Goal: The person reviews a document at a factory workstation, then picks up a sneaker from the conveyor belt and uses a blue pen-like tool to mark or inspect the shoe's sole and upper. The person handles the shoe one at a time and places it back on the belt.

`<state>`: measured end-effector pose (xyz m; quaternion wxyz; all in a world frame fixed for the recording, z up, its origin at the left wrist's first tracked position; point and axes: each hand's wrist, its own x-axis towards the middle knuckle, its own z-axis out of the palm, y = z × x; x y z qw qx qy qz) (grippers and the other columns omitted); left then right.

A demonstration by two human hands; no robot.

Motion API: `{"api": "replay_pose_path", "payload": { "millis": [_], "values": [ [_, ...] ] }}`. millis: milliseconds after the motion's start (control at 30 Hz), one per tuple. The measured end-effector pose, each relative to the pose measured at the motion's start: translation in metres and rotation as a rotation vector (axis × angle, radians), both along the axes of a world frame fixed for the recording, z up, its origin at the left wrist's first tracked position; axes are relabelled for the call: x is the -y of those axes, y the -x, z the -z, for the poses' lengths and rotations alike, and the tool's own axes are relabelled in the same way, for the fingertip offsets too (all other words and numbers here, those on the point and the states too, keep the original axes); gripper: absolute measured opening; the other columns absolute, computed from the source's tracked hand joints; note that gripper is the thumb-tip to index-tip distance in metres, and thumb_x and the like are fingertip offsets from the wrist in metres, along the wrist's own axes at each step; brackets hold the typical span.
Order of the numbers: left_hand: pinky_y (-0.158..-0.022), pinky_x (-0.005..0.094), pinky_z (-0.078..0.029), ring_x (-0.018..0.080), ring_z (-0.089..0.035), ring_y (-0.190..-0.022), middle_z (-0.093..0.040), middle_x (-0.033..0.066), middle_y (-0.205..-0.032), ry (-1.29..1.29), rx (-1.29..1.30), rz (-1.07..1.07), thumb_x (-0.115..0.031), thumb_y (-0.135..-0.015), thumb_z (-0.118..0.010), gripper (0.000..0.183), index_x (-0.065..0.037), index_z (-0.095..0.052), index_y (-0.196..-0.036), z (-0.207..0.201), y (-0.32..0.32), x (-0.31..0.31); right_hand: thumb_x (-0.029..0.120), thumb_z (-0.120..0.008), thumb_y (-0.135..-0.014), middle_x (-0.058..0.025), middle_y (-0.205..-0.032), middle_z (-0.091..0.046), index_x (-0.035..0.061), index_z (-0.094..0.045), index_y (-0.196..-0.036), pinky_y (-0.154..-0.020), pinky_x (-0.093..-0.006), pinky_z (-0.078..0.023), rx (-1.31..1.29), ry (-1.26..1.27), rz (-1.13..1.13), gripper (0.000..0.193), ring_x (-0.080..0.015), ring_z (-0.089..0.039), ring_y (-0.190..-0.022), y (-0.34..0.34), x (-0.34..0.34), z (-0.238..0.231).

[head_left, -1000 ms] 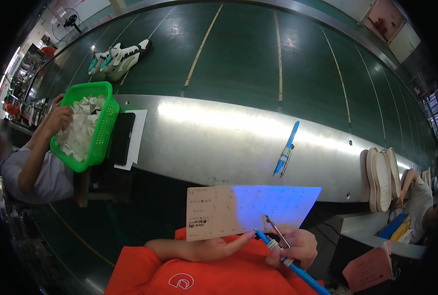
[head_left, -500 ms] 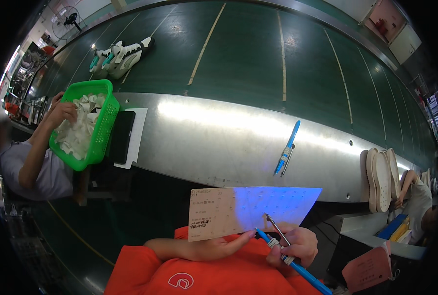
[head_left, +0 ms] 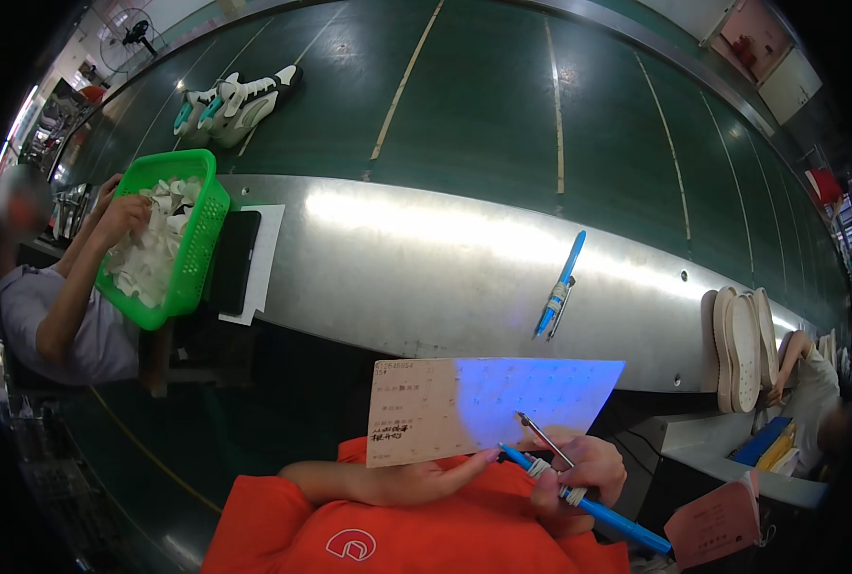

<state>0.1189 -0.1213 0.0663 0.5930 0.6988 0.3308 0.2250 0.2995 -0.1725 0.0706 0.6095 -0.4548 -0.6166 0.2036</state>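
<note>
Right hand: fingers closed around a blue pen with a thin metal pen bound alongside it.
Bound pens' long axis: slanting from near right to far left, tips leading toward the card.
Metal tip: at the card's right half; whether it touches the face or hangs just over it, I cannot tell.
Blue pen's tip: by the card's near edge, just beside the left hand's outstretched digit; contact unclear.
Left hand: gripping the card at its near edge, the other fingers hidden behind it.
Card: far of both hands, long axis left to right, its left part plain tan, its right part under a blue-violet glow.
Nearer hand: left for the card's near edge, right for the glowing part.
Second blue pen: on the metal tabletop, beyond the card, near end tipped slightly left.
Far left: green basket of white pieces, a co-worker's hand in it.
Right: pale soles standing at the tabletop's end.
</note>
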Motion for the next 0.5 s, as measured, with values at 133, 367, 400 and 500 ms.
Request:
{"api": "replay_pose_path", "payload": {
  "millis": [133,367,400,500],
  "values": [
    [-0.071,0.0279,-0.048,0.0182,-0.062,-0.082,-0.065,0.0066,-0.091,0.006,0.006,0.013,-0.013,-0.083,-0.06,0.019,-0.004,-0.062,-0.1,0.0001,-0.0013,-0.0009,0.002,-0.062,-0.066,-0.0044,-0.05,-0.046,0.0049,-0.043,-0.072,-0.047,-0.0282,-0.049,-0.047,0.008,-0.003,0.021,-0.0126,-0.045,-0.041,-0.0017,-0.0041,-0.0028],
    [-0.07,0.0281,-0.048,0.0186,-0.062,-0.081,-0.065,0.0068,-0.09,-0.059,-0.002,-0.002,-0.013,-0.082,-0.06,0.019,-0.004,-0.062,-0.099,0.0056,-0.0034,-0.0007,0.0,-0.061,-0.064,-0.004,-0.049,-0.045,0.0058,-0.043,-0.068,-0.049,-0.0303,-0.051,-0.018,0.021,-0.026,0.02,-0.013,-0.045,-0.04,-0.0049,-0.006,-0.0006],
    [-0.07,0.0281,-0.048,0.0186,-0.062,-0.081,-0.065,0.0068,-0.089,-0.05,-0.005,-0.007,-0.013,-0.082,-0.061,0.019,-0.004,-0.063,-0.098,0.0064,-0.0031,-0.0003,-0.001,-0.06,-0.063,-0.004,-0.049,-0.045,0.006,-0.043,-0.068,-0.05,-0.031,-0.052,0.034,0.025,-0.058,0.019,-0.0131,-0.046,-0.04,-0.0072,-0.0056,0.0002],
    [-0.069,0.0281,-0.048,0.0185,-0.062,-0.08,-0.065,0.0067,-0.089,-0.033,-0.011,-0.016,-0.013,-0.082,-0.061,0.018,-0.004,-0.063,-0.097,0.0076,-0.0021,0.0,-0.002,-0.059,-0.062,-0.0038,-0.049,-0.045,0.0069,-0.044,-0.069,-0.054,-0.0341,-0.054,0.095,-0.078,-0.076,0.019,-0.0131,-0.047,-0.041,-0.0071,-0.0052,0.0061]
  ]
}}
